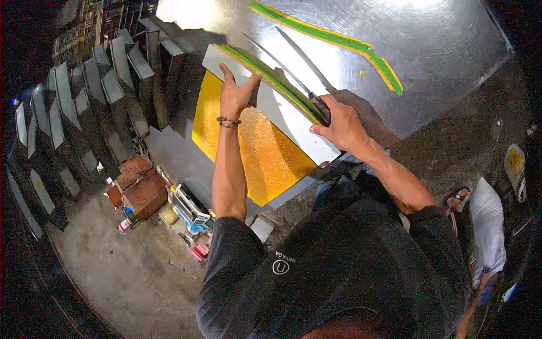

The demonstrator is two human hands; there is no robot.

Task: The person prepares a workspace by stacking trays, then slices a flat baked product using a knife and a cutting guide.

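My left hand (237,96), fingers and thumb spread, rests on a white board (282,116). Its thumb reaches the edge of a long green-and-yellow layered strip (265,73), which looks like cake and lies along the board's far side. In my right hand (341,124) is the black handle of a long knife (282,68). The blade points away to the upper left, beside the strip, with a similar dark shape on the metal next to it. Under the board, a flat yellow-orange slab (271,158) with a crumbly-looking top shows on the near side.
A loose green-and-yellow offcut (333,39) lies on the shiny metal table (446,62). Many metal pans (113,79) stand at the left. A brown box (141,186) and assorted items are on the floor. A white sack (486,226) is at the right, near a sandaled foot (458,196).
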